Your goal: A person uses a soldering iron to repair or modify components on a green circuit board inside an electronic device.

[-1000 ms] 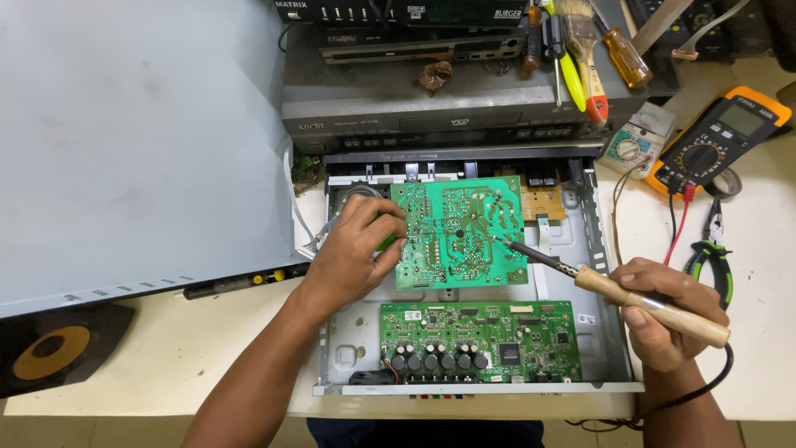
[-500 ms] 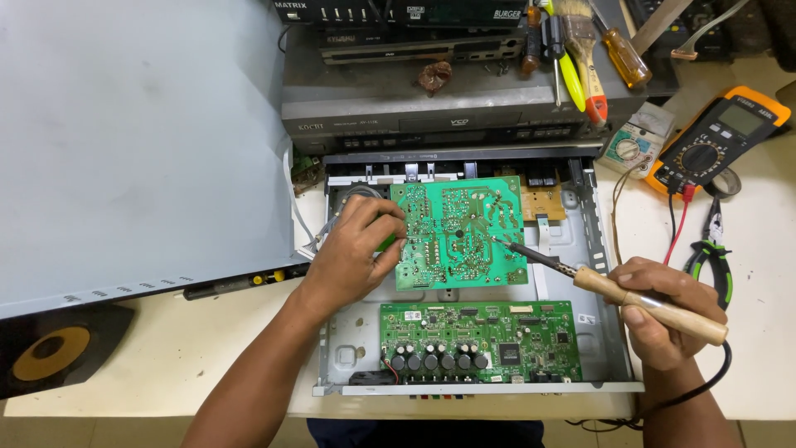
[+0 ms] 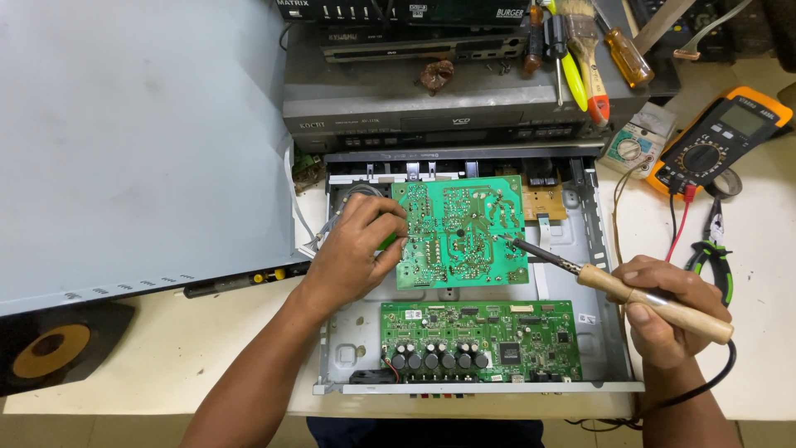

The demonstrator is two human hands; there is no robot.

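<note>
The upturned circuit board (image 3: 458, 232) is bright green, traced with paler green lines and silver solder dots; the lower board (image 3: 479, 338) is darker green, studded with black capacitors; the soldering iron (image 3: 630, 290) has a pale wooden handle (black cord); the multimeter (image 3: 717, 137) is orange-edged, dark-faced; the open chassis (image 3: 609, 323) is grey metal; the pliers (image 3: 715, 249) have green-and-black grips.

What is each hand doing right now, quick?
Left hand: closed on the edge of the flipped green circuit board.
Right hand: closed around the wooden-handled soldering iron, tip on that board.
</note>
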